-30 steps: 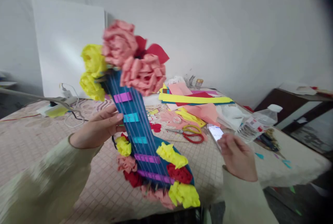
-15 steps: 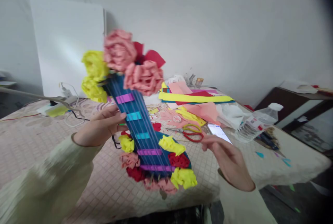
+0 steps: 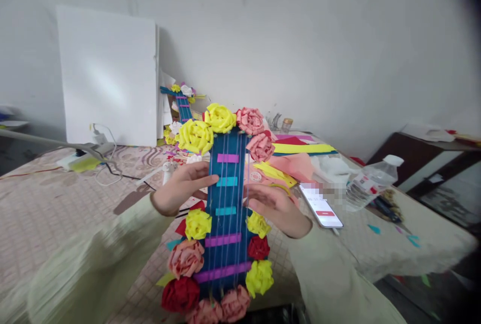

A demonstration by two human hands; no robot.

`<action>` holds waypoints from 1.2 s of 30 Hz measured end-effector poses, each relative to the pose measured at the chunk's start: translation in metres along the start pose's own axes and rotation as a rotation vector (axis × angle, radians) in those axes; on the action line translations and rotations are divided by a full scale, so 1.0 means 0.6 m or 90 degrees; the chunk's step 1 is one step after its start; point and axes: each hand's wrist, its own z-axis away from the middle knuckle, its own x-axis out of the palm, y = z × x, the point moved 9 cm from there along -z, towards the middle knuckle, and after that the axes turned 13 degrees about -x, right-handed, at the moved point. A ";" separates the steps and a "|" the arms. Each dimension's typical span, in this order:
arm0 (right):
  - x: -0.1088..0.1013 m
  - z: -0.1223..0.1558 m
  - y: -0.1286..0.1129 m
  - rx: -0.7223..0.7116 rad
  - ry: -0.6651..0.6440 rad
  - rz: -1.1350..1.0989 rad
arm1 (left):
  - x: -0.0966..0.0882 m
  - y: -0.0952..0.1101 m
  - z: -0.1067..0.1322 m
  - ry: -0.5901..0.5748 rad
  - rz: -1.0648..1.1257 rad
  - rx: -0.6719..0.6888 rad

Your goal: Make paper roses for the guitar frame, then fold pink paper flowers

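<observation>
The blue flower-trimmed toy guitar (image 3: 229,224) is upright toward six o'clock; the left hand (image 3: 180,188) pinches its neck from nine; whether the right hand (image 3: 280,208), at three, grips is unclear; edge-only pressure spares the strings (image 3: 225,194).

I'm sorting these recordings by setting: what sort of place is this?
Probably a craft workspace: a blue model guitar with flowers, coloured sheets on the table, and a similar guitar near the white board.
</observation>
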 end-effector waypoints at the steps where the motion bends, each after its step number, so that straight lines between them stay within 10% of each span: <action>1: 0.002 -0.005 0.004 0.005 0.009 0.005 | 0.003 -0.001 -0.001 -0.001 -0.005 0.000; 10: 0.007 -0.013 0.030 0.054 0.032 0.065 | 0.020 -0.010 -0.010 -0.032 -0.050 0.031; 19: -0.046 0.012 0.063 0.077 0.069 0.041 | -0.004 0.029 0.050 0.305 -0.560 0.493; 26: -0.079 0.027 0.068 0.077 0.114 -0.008 | 0.035 0.014 0.072 0.334 -0.778 0.660; 31: -0.121 0.044 0.059 0.104 0.177 -0.070 | 0.017 0.011 0.067 0.294 -0.658 0.595; 36: -0.180 0.033 0.020 0.077 0.305 -0.047 | 0.005 -0.061 0.009 0.066 -0.205 0.259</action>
